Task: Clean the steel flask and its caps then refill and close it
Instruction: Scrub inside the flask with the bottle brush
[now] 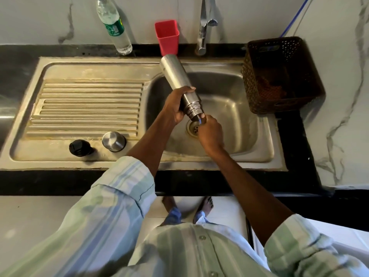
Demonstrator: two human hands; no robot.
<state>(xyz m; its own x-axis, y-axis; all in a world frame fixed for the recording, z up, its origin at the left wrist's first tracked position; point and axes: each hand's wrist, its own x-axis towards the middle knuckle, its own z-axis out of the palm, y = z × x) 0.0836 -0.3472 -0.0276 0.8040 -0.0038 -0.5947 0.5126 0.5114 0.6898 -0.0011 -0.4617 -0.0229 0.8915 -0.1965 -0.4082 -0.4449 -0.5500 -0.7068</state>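
Steel flask (176, 76) held tilted over the sink basin (229, 108), base toward the wall, threaded open mouth pointing down toward the drain (193, 127). Left hand (175, 105) wrapped around the flask body just above the threads. Right hand (210, 131) at the mouth, fingers curled around a small blue item (200, 121) that entered the opening; what the item was could not be told.

Both caps stood on the near edge of the ribbed drainboard (89, 108): black inner cap (79, 147) to the left, steel outer cap (113, 141) just beside it to the right, not touching.

Surface: stainless sink unit set into a black counter (18, 66); steel dull, stained along the ribs. Wall behind was white marble-pattern panelling (40, 19). Chrome tap (204, 27) mounted behind the basin, no water seen running. Red square cup (167, 36) stood on the back ledge left of the tap, directly behind the flask base. Clear plastic bottle (113, 27) with green label further left. Dark perforated basket (279, 74) sat at the basin's right edge. Pale tiled floor (30, 212) below the counter front; bare feet visible.
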